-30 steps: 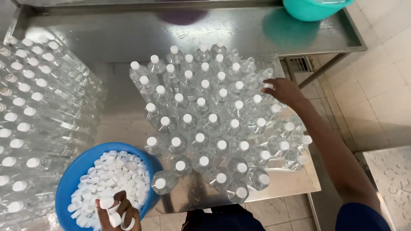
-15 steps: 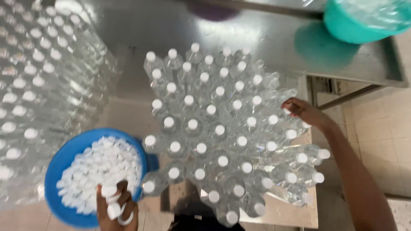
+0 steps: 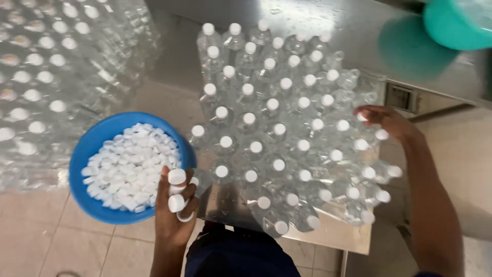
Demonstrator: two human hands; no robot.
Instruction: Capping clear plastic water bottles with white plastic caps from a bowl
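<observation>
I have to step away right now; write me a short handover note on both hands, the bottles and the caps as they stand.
Left hand: holds several small white plastic caps between the fingers, beside the round blue plastic bowl that is heaped with more caps.
Right hand: rests on a capped bottle at the right edge of the cluster, fingers bent.
Clear plastic bottles: stand packed together on the steel table; a wrapped stack of more bottles is on the left.
Done: almost all bottles in the cluster wear white caps.
Left: a few near the top right look uncapped.
</observation>
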